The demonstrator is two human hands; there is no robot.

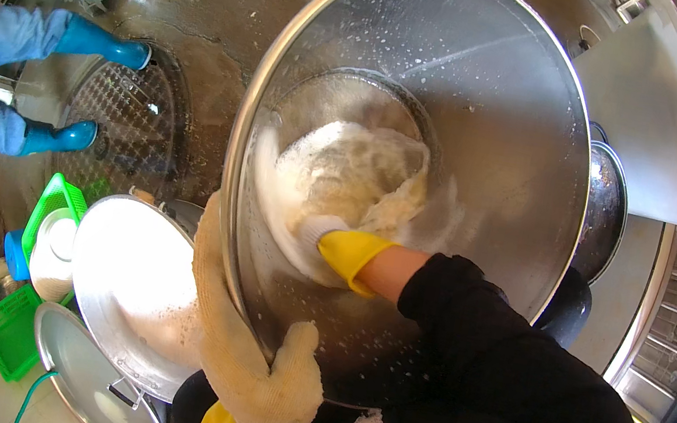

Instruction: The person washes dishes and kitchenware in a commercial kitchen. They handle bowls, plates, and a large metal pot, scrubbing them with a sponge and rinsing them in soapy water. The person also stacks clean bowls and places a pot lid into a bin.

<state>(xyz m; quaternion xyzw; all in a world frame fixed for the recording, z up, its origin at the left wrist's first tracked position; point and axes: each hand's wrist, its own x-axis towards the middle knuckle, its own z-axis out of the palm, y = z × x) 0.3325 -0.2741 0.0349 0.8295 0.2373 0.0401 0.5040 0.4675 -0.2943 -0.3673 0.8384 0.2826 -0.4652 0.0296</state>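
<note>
A large, deep metal pot is tilted towards me, its mouth facing up at the camera. My left hand, in a cream knit glove with a yellow cuff, clasps the near-left rim, thumb inside and fingers outside. Down inside the pot is my right hand, in a whitish glove with a yellow rubber cuff. Its fingers are blurred and partly lost in cloudy, foamy liquid, so whether they hold anything cannot be told. White spatter dots the inner wall.
Left of the pot are a wide metal basin, a metal lid and green plastic baskets. A person in blue rubber boots stands by a round manhole cover on the wet floor. A dark pot stands right.
</note>
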